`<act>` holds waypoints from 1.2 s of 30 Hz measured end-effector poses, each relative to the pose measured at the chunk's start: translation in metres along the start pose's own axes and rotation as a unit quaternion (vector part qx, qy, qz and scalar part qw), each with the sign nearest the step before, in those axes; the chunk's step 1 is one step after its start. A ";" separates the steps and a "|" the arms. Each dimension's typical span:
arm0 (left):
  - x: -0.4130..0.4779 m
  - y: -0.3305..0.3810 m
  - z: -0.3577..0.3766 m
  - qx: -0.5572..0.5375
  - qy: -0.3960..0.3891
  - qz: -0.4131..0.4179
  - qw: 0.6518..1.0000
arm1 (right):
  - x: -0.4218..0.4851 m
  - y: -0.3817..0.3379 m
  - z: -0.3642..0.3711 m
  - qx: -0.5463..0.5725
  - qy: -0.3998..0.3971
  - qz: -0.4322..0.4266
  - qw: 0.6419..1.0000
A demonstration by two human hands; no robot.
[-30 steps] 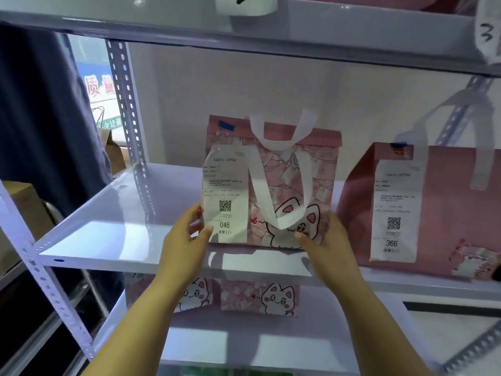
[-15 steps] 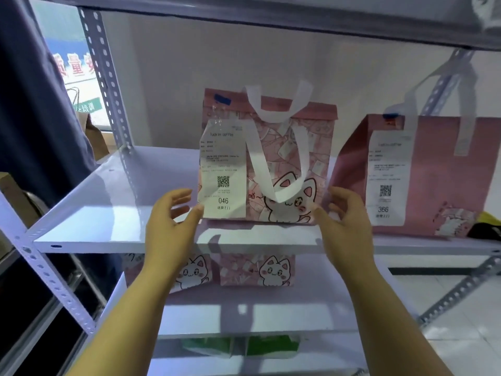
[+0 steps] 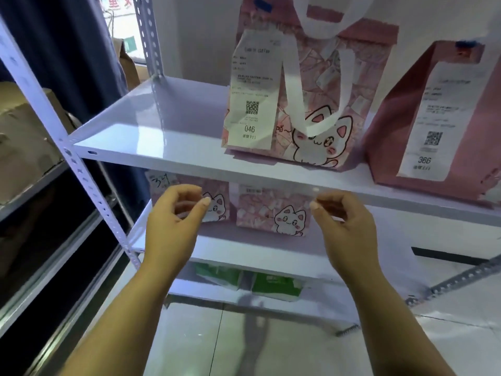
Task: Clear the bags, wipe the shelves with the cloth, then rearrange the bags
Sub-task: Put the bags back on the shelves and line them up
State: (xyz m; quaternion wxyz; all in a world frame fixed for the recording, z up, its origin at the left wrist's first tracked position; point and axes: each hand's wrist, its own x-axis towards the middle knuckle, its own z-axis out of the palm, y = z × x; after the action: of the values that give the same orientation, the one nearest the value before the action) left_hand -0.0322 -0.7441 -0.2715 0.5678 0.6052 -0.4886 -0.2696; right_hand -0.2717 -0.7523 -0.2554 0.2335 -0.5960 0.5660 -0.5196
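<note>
Head view of a metal rack. Two pink bags are seen upright on the upper shelf (image 3: 162,126).

The cat bag (image 3: 360,85), ctr, is printed w/ a white cartoon cat and small envelopes. Its white handles (image 3: 292,90) are hung down the front. The 046 receipt (image 3: 253,93) is fixed to its front L side. "luckin coffee" is read at the top, a QR code mid-sheet and "046" below; the finer lines are too blurred to be read. A strip of blue tape (image 3: 261,2) is seen at the bag's top edge.

The plain pink bag (image 3: 401,126) is stood close beside it on the R and is partly cut off by the frame edge. Its 366 receipt (image 3: 439,118) is marked w/ a QR code and "366".

On the lower shelf (image 3: 244,248) two smaller cat-print bags (image 3: 273,213) are set side by side. A handwritten note (image 3: 162,181) on the L one begins w/ "3"; the rest is illegible.

Green packs (image 3: 273,286) are seen on the bottom level; their print is unreadable.

The L hand (image 3: 173,213) and R hand (image 3: 347,221) are held below the upper shelf's front edge, clear of the upper bags. Fingers are loosely curled on both, thumb near forefinger, and nothing is gripped.
</note>
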 end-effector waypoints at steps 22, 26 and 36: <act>-0.021 -0.126 -0.028 0.059 -0.022 -0.067 0.996 | -0.041 0.084 0.090 0.002 -0.142 0.044 0.989; 0.003 -0.152 -0.032 0.066 -0.024 -0.078 0.995 | -0.033 0.100 0.128 0.002 -0.151 0.069 0.986; 0.094 -0.226 -0.036 0.187 -0.051 -0.095 0.976 | 0.030 0.137 0.245 -0.175 -0.183 0.102 0.962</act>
State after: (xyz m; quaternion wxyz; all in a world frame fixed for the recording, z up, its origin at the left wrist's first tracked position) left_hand 0.0994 -0.8412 -0.4574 0.3907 0.7296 -0.4991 -0.2568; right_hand -0.1197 -0.8900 -0.4491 0.2775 -0.6517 0.6531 -0.2679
